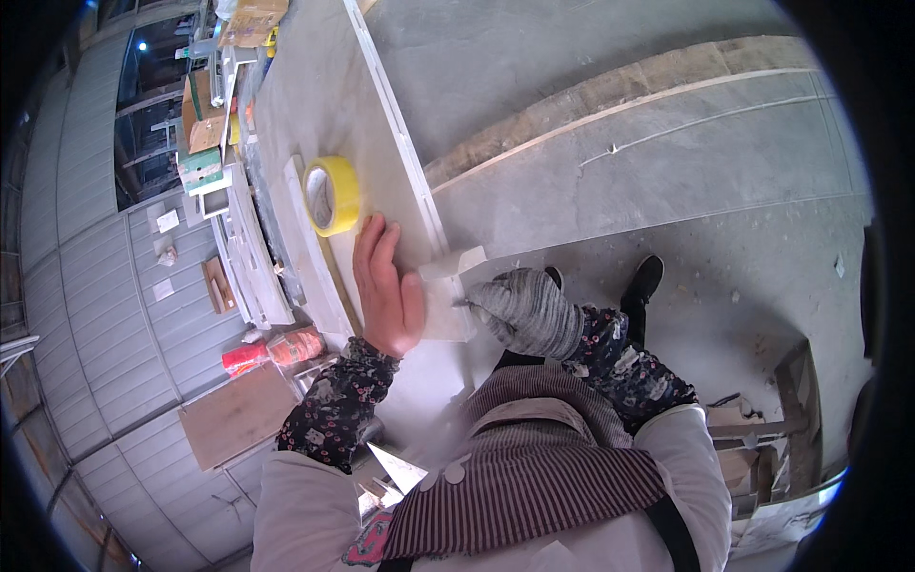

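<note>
My bare left hand (389,296) lies on a long pale panel (381,133), its fingers stretched out and close together, so it is open. Just beyond its fingertips a roll of yellow tape (332,195) stands on its side. My right hand (524,310) wears a grey knitted glove and is closed at the panel's right edge, near its front corner. Something small and dark shows at the glove's tip, too small to name. Between the hands, a short whitish strip (456,263) sticks out past the panel edge.
A second narrow board (319,257) lies along the left. Beyond it are cardboard boxes (200,124), red and orange bags (274,350) and a brown board (238,415). A long wooden beam (620,95) crosses the floor at the far right. Wooden scraps (753,439) lie at lower right.
</note>
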Motion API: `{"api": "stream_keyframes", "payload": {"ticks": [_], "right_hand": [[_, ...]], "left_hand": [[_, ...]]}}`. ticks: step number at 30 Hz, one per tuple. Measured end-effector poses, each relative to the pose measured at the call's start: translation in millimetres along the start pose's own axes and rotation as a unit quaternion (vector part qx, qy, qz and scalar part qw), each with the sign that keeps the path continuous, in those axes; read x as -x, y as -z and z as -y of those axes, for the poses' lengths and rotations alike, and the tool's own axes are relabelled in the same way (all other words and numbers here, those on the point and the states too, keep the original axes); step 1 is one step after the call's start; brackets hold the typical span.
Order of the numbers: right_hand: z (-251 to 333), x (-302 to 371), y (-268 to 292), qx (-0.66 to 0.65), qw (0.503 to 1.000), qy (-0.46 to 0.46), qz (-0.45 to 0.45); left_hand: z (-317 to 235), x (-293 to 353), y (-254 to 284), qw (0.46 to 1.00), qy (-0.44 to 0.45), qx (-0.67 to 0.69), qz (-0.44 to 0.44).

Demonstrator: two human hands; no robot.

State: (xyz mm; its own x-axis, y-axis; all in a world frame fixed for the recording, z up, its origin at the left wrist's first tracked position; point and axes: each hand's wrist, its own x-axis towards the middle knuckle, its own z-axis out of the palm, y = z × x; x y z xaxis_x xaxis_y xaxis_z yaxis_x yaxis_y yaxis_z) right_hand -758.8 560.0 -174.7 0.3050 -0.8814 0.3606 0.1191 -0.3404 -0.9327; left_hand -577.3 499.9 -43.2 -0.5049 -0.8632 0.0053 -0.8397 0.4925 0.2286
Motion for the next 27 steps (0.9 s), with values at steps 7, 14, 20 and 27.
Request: {"api": "stream_keyframes", "payload": {"ticks": [7, 14, 20, 27], "right_hand": [[-9.9, 6.2, 1.0, -0.046, 0.99, 0.132, 0.005], [-10.6, 26.9, -3.0, -0.12, 0.991, 0.053, 0.026], [-23.3, 37.9, -8.9, -0.176, 0.981, 0.077, -0.037], [-13.6, 48.8, -31.5, -0.255, 0.967, 0.005, -0.004]], "left_hand": [[-0.3, -1.6, 0.2, 1.0, -0.005, -0.008, 0.004], [1.0, -1.1, -1.3, 1.0, -0.005, 0.001, 0.002], [1.3, 0.2, -2.0, 1.0, 0.001, 0.003, 0.002], [1.8, 0.5, -2.5, 1.0, 0.004, -0.001, 0.005]]}}
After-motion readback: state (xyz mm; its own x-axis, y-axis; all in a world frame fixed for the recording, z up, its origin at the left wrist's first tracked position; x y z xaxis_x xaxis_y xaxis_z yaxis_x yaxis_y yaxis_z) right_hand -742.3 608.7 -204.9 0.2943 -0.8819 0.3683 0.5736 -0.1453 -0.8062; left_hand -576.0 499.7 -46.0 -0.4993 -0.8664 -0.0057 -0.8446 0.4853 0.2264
